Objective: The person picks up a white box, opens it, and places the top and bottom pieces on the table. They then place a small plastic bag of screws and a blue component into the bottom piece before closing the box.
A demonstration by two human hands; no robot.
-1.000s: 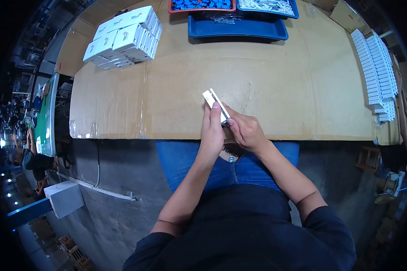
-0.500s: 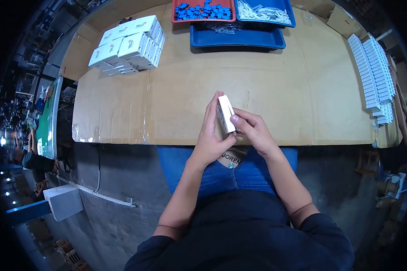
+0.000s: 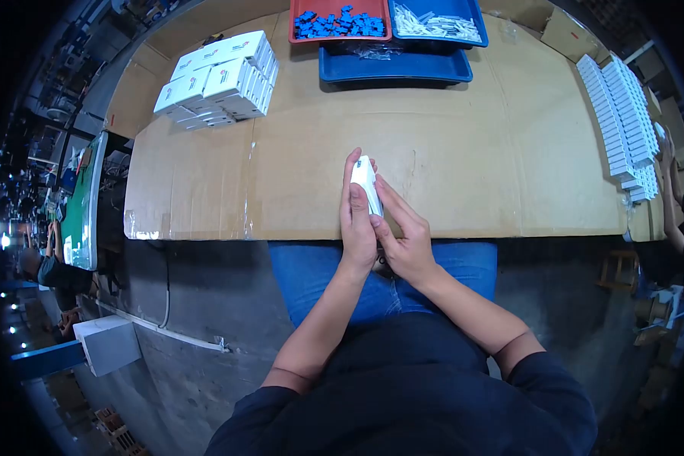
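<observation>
Closing a small white box (image 3: 365,182), clasped between left hand (image 3: 356,220) and right hand (image 3: 403,239), just short of the cardboard-covered table (image 3: 471,175) edge; next likely pressing the flap shut

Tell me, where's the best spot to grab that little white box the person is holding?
Probably by its two long flat sides, near the lower half, coming from the left and right. The little white box stands on edge, narrow and tall, with the left hand flat against one broad face and the right hand against the other. Those wide faces give fingers the most to press on; the thin edge would slip.
</observation>
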